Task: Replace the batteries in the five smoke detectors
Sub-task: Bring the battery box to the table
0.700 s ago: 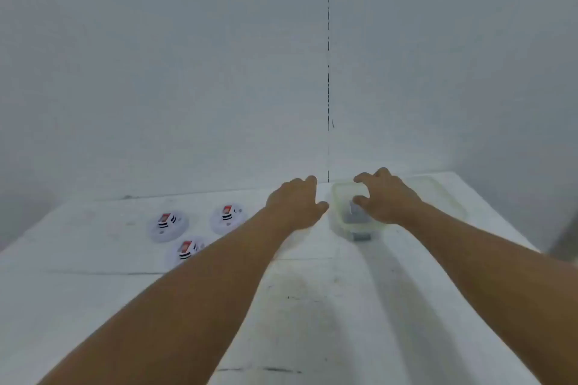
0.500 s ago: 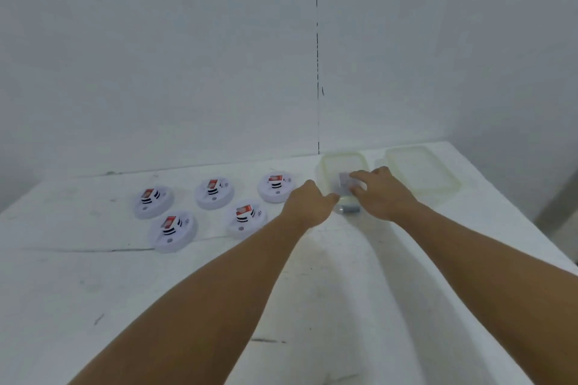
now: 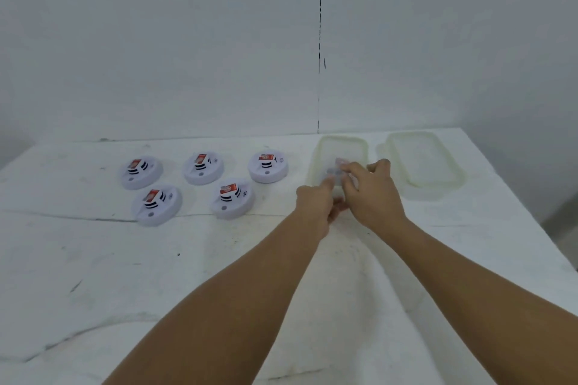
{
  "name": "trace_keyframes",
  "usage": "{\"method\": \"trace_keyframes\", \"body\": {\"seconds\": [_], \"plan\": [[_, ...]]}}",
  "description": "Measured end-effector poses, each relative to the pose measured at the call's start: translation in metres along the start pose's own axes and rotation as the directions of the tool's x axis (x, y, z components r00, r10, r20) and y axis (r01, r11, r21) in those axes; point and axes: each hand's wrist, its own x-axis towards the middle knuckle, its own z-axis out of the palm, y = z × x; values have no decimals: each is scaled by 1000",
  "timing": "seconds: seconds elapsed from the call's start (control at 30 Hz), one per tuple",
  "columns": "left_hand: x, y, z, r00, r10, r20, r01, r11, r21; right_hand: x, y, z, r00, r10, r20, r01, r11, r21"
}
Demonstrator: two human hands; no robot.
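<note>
Five smoke detectors [image 3: 204,168] flat, labels up, left. Both hands, left hand [image 3: 313,205] and right hand [image 3: 372,194], pinch blurred pack [image 3: 338,169] over box [image 3: 341,142]; one lid [image 3: 423,162] right.

Your work surface is a white table [image 3: 93,259], scuffed with dark marks and a long crack line running across its left half. Behind it you have a plain white wall [image 3: 156,40] with a dark vertical seam [image 3: 319,40] running down to the table's rear edge.
</note>
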Motion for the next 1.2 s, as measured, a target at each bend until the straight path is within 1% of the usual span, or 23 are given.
{"method": "trace_keyframes", "body": {"seconds": [0.13,0.2,0.37,0.5,0.67,0.87,1.0,1.07,1.13,1.2], "plan": [[2,3,-19,995,99,-31,-94,988,119,1,-12,-3,1000,-5,-24,3,995,-100],[0,5,-37,993,115,-16,-110,977,180,3,-17,-3,999,40,-16,-42,993,-106],[-17,9,-98,989,135,57,-146,945,292,2,-33,3,984,177,-23,-177,984,2],[-29,15,-143,984,126,130,-165,915,368,-8,-46,21,954,297,43,-300,940,163],[-43,26,-193,975,96,199,-173,891,419,-37,-61,42,924,367,109,-383,870,310],[-57,28,-232,958,88,273,-211,860,465,-68,-75,52,883,415,219,-468,815,342],[-59,28,-254,960,100,262,-218,855,471,-85,-83,57,845,413,339,-522,773,360],[-63,26,-262,964,116,237,-219,854,472,-92,-86,60,843,389,371,-514,784,347],[-67,23,-266,974,126,190,-203,859,470,-98,-92,65,862,350,367,-474,815,334],[-72,20,-268,983,135,125,-177,877,447,-103,-98,70,887,325,328,-424,854,300]]}}
